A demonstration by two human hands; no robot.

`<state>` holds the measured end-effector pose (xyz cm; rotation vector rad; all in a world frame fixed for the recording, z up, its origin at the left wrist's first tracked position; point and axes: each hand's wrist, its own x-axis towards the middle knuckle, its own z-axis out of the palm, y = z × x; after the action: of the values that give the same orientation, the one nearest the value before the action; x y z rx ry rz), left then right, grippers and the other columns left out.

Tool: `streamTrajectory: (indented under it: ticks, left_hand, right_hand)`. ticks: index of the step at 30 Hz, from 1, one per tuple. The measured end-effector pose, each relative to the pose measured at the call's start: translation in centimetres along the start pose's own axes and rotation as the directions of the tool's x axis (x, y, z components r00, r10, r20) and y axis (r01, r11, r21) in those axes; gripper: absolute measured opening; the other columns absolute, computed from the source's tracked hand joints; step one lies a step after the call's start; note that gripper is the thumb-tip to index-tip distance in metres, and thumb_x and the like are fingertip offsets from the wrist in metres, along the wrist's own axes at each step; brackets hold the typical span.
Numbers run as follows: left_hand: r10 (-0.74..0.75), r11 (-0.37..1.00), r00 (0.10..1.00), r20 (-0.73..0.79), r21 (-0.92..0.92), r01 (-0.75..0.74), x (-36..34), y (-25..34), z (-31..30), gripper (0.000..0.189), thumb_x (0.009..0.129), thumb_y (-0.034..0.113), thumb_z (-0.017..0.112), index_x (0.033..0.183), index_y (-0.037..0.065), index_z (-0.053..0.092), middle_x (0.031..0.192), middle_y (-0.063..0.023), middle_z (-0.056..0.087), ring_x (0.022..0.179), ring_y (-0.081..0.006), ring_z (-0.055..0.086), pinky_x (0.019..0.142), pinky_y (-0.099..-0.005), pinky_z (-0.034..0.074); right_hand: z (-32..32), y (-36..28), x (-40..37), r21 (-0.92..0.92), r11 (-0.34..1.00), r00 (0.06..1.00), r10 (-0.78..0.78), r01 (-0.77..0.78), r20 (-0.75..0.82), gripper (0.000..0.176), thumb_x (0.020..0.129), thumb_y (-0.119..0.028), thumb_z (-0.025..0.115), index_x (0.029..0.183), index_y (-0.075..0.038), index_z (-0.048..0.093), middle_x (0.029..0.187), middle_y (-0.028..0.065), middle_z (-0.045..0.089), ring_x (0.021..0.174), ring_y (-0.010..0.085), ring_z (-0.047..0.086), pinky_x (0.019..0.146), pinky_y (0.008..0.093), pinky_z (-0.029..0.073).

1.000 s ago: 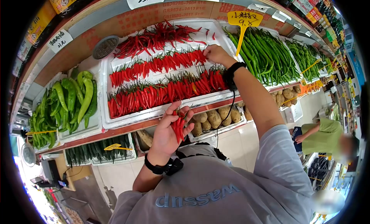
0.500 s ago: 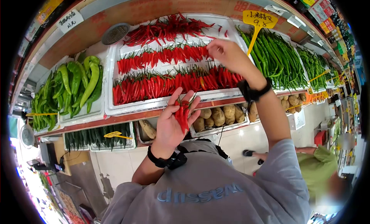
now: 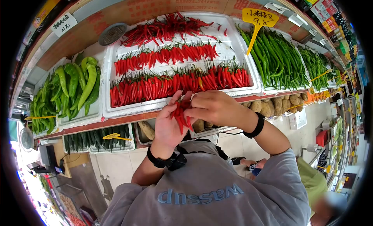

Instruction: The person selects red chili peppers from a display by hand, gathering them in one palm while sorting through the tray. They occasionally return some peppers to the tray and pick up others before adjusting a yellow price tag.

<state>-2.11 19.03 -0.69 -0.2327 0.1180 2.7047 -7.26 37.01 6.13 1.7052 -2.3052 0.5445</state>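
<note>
A small bunch of red chili peppers [image 3: 179, 116] lies in my left hand [image 3: 166, 127], its fingers curled up around them. My right hand [image 3: 211, 109] has its fingertips pinched at the right side of that bunch, apparently on a chili. Just beyond both hands is a white foam tray [image 3: 136, 111] of red chilies. Two neat rows stand in it, a front row [image 3: 155, 87] and a shorter middle row [image 3: 163, 56]. A loose heap of chilies [image 3: 167, 28] lies at the tray's back.
Green peppers [image 3: 72, 84] fill a tray on the left; long green chilies [image 3: 278, 58] lie to the right behind a yellow price sign [image 3: 259, 18]. A round metal strainer [image 3: 112, 34] rests at the back. Potatoes [image 3: 268, 107] sit below the shelf. Another person [image 3: 312, 183] is at right.
My right hand has come down from the right end of the middle row to the bunch in my left hand. The left hand stays nearly in place.
</note>
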Motion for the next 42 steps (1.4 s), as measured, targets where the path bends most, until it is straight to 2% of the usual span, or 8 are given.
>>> streamTrajectory:
  ticks: [7,11,20,25,28,31,35,42]
  left_hand:
    - [-0.046,0.999,0.998,-0.04,-0.006,0.046,0.0,0.6,-0.5,0.036,0.091,0.009,0.039,0.125,0.01,0.049,0.132,-0.0127,0.049,0.126,-0.0293,0.046,0.096,-0.0498,0.045]
    - [-0.075,0.997,0.997,-0.021,0.008,0.075,-0.1,0.4,-0.3,0.034,0.091,0.01,0.039,0.124,0.01,0.05,0.132,-0.0127,0.049,0.126,-0.0292,0.046,0.095,-0.0491,0.046]
    - [-0.008,0.996,0.997,-0.075,0.084,0.014,-0.9,1.6,-0.4,0.038,0.092,0.009,0.038,0.128,0.01,0.048,0.131,-0.0119,0.051,0.122,-0.0281,0.05,0.092,-0.0466,0.049]
    - [-0.005,0.997,0.998,-0.055,0.073,0.009,-0.9,1.7,-0.7,0.038,0.092,0.01,0.038,0.129,0.01,0.048,0.132,-0.012,0.05,0.122,-0.0279,0.049,0.092,-0.0463,0.049]
    - [-0.007,0.999,0.999,-0.036,0.05,0.009,-0.7,1.3,-0.3,0.042,0.092,0.01,0.038,0.133,0.011,0.044,0.136,-0.0129,0.046,0.127,-0.0293,0.045,0.095,-0.0479,0.047]
    - [0.019,0.999,1.0,-0.002,0.047,-0.019,-0.3,0.8,0.6,0.046,0.092,0.012,0.036,0.139,0.012,0.038,0.14,-0.0136,0.042,0.132,-0.0312,0.038,0.1,-0.0509,0.042]
    - [0.004,0.998,0.996,0.088,0.059,-0.009,0.1,0.6,1.3,0.05,0.092,0.014,0.033,0.142,0.014,0.03,0.143,-0.0138,0.038,0.135,-0.0323,0.033,0.105,-0.0554,0.033]
    - [-0.042,0.991,0.995,0.089,0.128,0.03,0.3,0.2,1.1,0.056,0.09,0.02,0.036,0.145,0.016,0.026,0.141,-0.009,0.04,0.13,-0.03,0.04,0.107,-0.0569,0.03]
  right_hand:
    - [-3.8,8.2,-1.2,-0.245,0.956,0.976,0.119,-0.163,-0.185,0.018,0.076,-0.011,0.062,0.094,-0.012,0.061,0.078,0.0071,0.064,0.067,0.0247,0.063,0.06,0.0378,0.052]
    - [-4.3,17.2,-2.2,-0.449,0.833,0.907,0.409,-0.325,0.103,0.02,0.079,-0.009,0.061,0.1,-0.012,0.059,0.081,0.0122,0.065,0.075,0.0314,0.063,0.063,0.0422,0.05]
    - [0.1,23.4,-1.9,-0.536,0.801,0.809,0.489,-0.266,0.328,0.024,0.082,-0.006,0.05,0.103,-0.014,0.058,0.082,0.0157,0.065,0.08,0.0329,0.065,0.066,0.0451,0.051]
    - [0.4,23.7,-2.5,-0.46,0.809,0.809,0.52,-0.365,0.274,0.026,0.081,-0.005,0.052,0.106,-0.013,0.052,0.08,0.0158,0.064,0.077,0.0347,0.064,0.065,0.0459,0.05]
    - [-1.2,22.1,-2.2,-0.271,0.795,0.829,0.558,-0.543,-0.022,0.016,0.082,-0.011,0.056,0.096,-0.008,0.05,0.079,0.0156,0.064,0.073,0.0341,0.064,0.063,0.0434,0.049]
    - [-2.5,16.5,0.0,0.103,0.803,0.806,0.592,-0.587,-0.017,0.012,0.081,-0.012,0.06,0.09,-0.006,0.054,0.078,0.0141,0.064,0.071,0.0315,0.064,0.061,0.0393,0.049]
    - [-2.7,6.0,2.5,0.36,0.832,0.906,0.388,-0.422,0.166,0.014,0.08,-0.014,0.066,0.089,-0.005,0.06,0.08,0.0098,0.062,0.07,0.0249,0.062,0.062,0.0346,0.048]
    - [1.2,2.7,1.2,0.088,0.976,0.978,0.194,-0.2,0.077,0.017,0.077,-0.014,0.068,0.089,-0.006,0.059,0.083,0.0074,0.054,0.075,0.0282,0.059,0.066,0.0359,0.049]
